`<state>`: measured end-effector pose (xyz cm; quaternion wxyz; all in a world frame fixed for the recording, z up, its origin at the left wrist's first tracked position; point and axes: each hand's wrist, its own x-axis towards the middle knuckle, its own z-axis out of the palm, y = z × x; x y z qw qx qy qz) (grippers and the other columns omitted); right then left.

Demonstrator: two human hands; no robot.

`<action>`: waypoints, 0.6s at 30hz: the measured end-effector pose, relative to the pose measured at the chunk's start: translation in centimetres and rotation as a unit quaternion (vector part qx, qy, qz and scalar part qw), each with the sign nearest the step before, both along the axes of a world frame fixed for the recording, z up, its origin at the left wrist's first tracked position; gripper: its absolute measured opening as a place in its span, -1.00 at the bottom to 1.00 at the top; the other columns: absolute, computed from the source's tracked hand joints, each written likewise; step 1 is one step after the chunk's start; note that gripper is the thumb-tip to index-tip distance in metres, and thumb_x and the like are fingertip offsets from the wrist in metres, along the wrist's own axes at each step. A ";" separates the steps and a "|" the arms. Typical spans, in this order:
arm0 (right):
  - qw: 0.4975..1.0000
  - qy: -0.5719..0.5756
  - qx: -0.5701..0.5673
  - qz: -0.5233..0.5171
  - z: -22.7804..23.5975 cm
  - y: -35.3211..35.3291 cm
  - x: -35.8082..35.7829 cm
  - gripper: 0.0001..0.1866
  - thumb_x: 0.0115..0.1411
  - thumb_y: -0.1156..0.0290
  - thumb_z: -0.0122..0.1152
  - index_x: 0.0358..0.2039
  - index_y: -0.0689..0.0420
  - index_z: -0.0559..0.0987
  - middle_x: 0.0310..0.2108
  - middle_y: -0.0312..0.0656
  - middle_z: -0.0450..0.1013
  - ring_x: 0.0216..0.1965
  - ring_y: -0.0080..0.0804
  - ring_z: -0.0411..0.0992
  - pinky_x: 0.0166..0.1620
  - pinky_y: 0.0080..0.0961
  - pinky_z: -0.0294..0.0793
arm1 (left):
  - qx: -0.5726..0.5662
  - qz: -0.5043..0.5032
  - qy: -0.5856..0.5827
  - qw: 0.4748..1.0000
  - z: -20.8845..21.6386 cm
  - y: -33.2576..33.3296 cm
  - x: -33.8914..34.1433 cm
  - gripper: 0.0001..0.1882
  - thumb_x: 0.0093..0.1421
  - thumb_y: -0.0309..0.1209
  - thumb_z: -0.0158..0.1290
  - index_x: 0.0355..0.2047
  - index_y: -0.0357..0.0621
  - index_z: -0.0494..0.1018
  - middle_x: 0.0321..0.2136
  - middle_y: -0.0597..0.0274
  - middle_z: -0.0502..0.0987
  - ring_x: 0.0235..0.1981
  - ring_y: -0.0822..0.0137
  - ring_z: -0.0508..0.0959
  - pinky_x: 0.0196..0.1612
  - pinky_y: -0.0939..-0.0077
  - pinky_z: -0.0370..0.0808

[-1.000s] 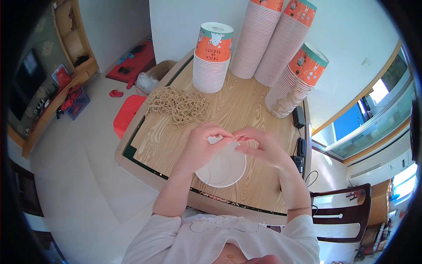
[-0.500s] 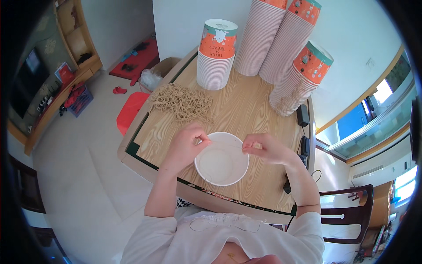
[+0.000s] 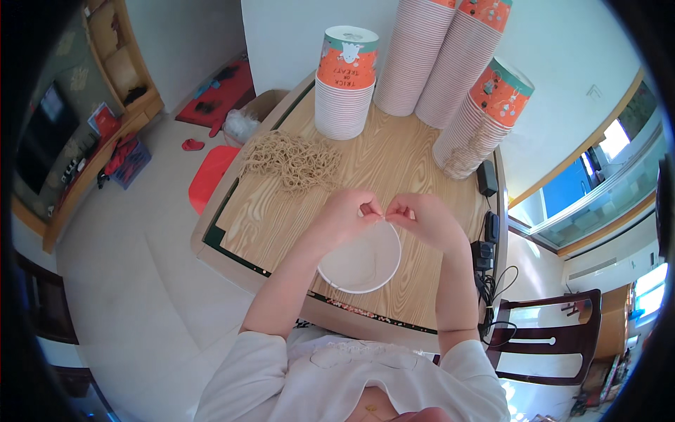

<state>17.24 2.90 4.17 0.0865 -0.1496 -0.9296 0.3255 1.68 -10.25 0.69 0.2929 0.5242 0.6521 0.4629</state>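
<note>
A white paper bucket stands upright on the table in front of me, its open mouth facing up. Over its far rim my left hand and my right hand meet, the fingertips of each pinched together and nearly touching. A thin strand of twine appears to run between them; a faint line of it dips into the bucket and comes over the near rim. Just beyond my left hand lies a loose tangled heap of tan twine loops.
Upside-down stacks of orange and green paper buckets line the table's far side; the right stack has twine loops round its lower part. Black power adapters and cables sit along the right edge. A dark wooden chair stands at right, a red stool at left.
My hands have come together from either side of the bucket's mouth to its far rim. The left hand moved right and slightly up, still pinched.
</note>
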 end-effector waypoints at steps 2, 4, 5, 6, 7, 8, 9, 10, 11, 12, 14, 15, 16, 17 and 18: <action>1.000 0.011 -0.024 -0.017 -0.8 0.2 0.9 -0.89 0.09 0.46 0.28 -0.37 0.20 0.59 -0.53 -0.24 0.51 -0.48 -0.45 0.44 -0.36 -0.49 0.41 | -0.006 -0.006 0.006 1.000 -0.9 -0.1 -0.2 -0.75 0.03 -0.53 0.20 -0.23 -0.24 0.50 -0.47 0.11 0.60 -0.42 0.23 0.60 -0.30 0.36 0.51; 0.998 0.022 -0.047 -0.031 -1.6 0.1 1.3 -0.90 0.09 0.47 0.28 -0.38 0.21 0.59 -0.53 -0.25 0.50 -0.48 -0.47 0.42 -0.37 -0.51 0.39 | 0.019 0.016 0.060 0.998 -1.6 -0.1 -0.2 -0.78 0.03 -0.53 0.20 -0.27 -0.25 0.51 -0.46 0.11 0.60 -0.39 0.27 0.61 -0.28 0.36 0.51; 0.996 0.035 -0.065 -0.044 -1.9 0.0 1.4 -0.90 0.09 0.49 0.28 -0.38 0.21 0.59 -0.53 -0.26 0.49 -0.48 -0.49 0.41 -0.38 -0.52 0.37 | 0.019 0.017 0.061 0.998 -2.1 0.1 0.2 -0.78 0.03 -0.53 0.20 -0.27 -0.25 0.51 -0.46 0.11 0.60 -0.39 0.27 0.61 -0.28 0.36 0.51; 0.994 0.049 -0.083 -0.057 -2.1 0.0 1.5 -0.91 0.09 0.50 0.28 -0.38 0.22 0.59 -0.53 -0.26 0.49 -0.48 -0.51 0.39 -0.39 -0.53 0.36 | 0.093 0.026 0.029 0.995 -2.6 0.5 0.8 -0.81 0.04 -0.52 0.20 -0.30 -0.25 0.52 -0.45 0.11 0.61 -0.38 0.27 0.61 -0.27 0.37 0.51; 0.994 0.049 -0.083 -0.056 -2.3 -0.4 1.4 -0.91 0.09 0.50 0.28 -0.38 0.22 0.59 -0.53 -0.26 0.49 -0.48 -0.51 0.39 -0.39 -0.53 0.36 | 0.166 0.034 -0.003 0.986 -2.6 0.8 1.3 -0.84 0.04 -0.51 0.20 -0.34 -0.25 0.53 -0.45 0.10 0.61 -0.37 0.27 0.62 -0.26 0.38 0.51; 0.992 0.072 -0.088 -0.050 -2.4 -0.9 1.1 -0.91 0.09 0.52 0.28 -0.38 0.23 0.59 -0.52 -0.25 0.49 -0.48 -0.52 0.38 -0.40 -0.54 0.35 | 0.166 0.035 -0.002 0.986 -2.4 0.9 1.4 -0.84 0.04 -0.51 0.20 -0.34 -0.25 0.53 -0.45 0.10 0.61 -0.37 0.27 0.62 -0.26 0.38 0.51; 0.990 0.095 -0.091 -0.044 -2.5 -1.3 1.0 -0.92 0.09 0.54 0.28 -0.38 0.24 0.59 -0.51 -0.25 0.49 -0.48 -0.53 0.38 -0.41 -0.55 0.34 | 0.089 0.006 -0.021 0.996 -2.1 1.1 1.5 -0.86 0.06 -0.50 0.20 -0.35 -0.25 0.55 -0.45 0.09 0.61 -0.36 0.27 0.62 -0.25 0.39 0.52; 0.990 0.095 -0.090 -0.043 -2.4 -1.2 1.1 -0.92 0.09 0.54 0.28 -0.38 0.24 0.59 -0.51 -0.25 0.49 -0.48 -0.53 0.38 -0.41 -0.55 0.34 | 0.013 -0.022 -0.040 0.999 -1.8 1.2 1.6 -0.87 0.07 -0.48 0.20 -0.36 -0.25 0.56 -0.44 0.09 0.61 -0.34 0.27 0.62 -0.23 0.41 0.52; 0.991 0.096 -0.079 -0.046 -2.3 -1.1 1.3 -0.92 0.09 0.55 0.28 -0.38 0.24 0.59 -0.51 -0.24 0.49 -0.48 -0.53 0.39 -0.41 -0.55 0.33 | 0.015 -0.021 -0.040 0.999 -2.2 1.3 1.5 -0.87 0.07 -0.48 0.20 -0.36 -0.25 0.56 -0.44 0.09 0.61 -0.34 0.27 0.62 -0.23 0.41 0.52; 0.992 0.096 -0.068 -0.049 -2.2 -1.0 1.5 -0.92 0.08 0.56 0.28 -0.37 0.25 0.59 -0.50 -0.24 0.49 -0.47 -0.53 0.40 -0.41 -0.55 0.33 | 0.011 -0.013 -0.047 0.999 -2.9 1.2 1.4 -0.86 0.09 -0.47 0.21 -0.34 -0.25 0.57 -0.44 0.09 0.62 -0.34 0.28 0.63 -0.22 0.42 0.52; 0.992 0.090 -0.061 -0.059 -2.1 -0.8 2.0 -0.92 0.08 0.56 0.28 -0.37 0.25 0.59 -0.50 -0.24 0.49 -0.47 -0.52 0.40 -0.41 -0.55 0.33 | 0.007 -0.007 -0.053 0.999 -3.1 1.2 1.4 -0.85 0.10 -0.46 0.21 -0.31 -0.24 0.58 -0.43 0.09 0.62 -0.34 0.28 0.63 -0.22 0.44 0.52; 0.992 0.084 -0.055 -0.069 -2.1 -0.7 2.2 -0.91 0.08 0.56 0.28 -0.38 0.25 0.59 -0.50 -0.23 0.49 -0.46 -0.51 0.40 -0.41 -0.55 0.33 | 0.017 0.001 -0.052 0.998 -3.1 1.1 1.6 -0.84 0.10 -0.45 0.21 -0.30 -0.22 0.59 -0.43 0.09 0.62 -0.34 0.29 0.63 -0.22 0.44 0.52; 0.992 0.084 -0.055 -0.070 -2.2 -0.8 2.2 -0.91 0.08 0.56 0.28 -0.38 0.25 0.59 -0.50 -0.23 0.49 -0.46 -0.51 0.40 -0.41 -0.55 0.33 | 0.027 0.009 -0.051 0.998 -2.9 1.0 1.7 -0.84 0.10 -0.44 0.22 -0.29 -0.21 0.60 -0.43 0.09 0.62 -0.35 0.29 0.63 -0.22 0.44 0.52; 0.992 0.092 -0.058 -0.071 -2.4 -0.8 2.2 -0.91 0.08 0.55 0.29 -0.38 0.25 0.59 -0.50 -0.23 0.49 -0.47 -0.51 0.40 -0.41 -0.54 0.33 | 0.027 0.008 -0.051 0.998 -2.8 0.8 1.8 -0.84 0.10 -0.44 0.22 -0.29 -0.21 0.60 -0.43 0.09 0.62 -0.35 0.29 0.63 -0.22 0.44 0.52; 0.990 0.099 -0.061 -0.073 -2.6 -0.9 2.2 -0.91 0.08 0.55 0.29 -0.38 0.25 0.59 -0.50 -0.23 0.48 -0.47 -0.50 0.39 -0.42 -0.54 0.32 | 0.013 0.012 -0.047 0.999 -2.6 0.7 1.9 -0.84 0.10 -0.44 0.22 -0.29 -0.20 0.60 -0.43 0.09 0.63 -0.34 0.28 0.63 -0.23 0.42 0.52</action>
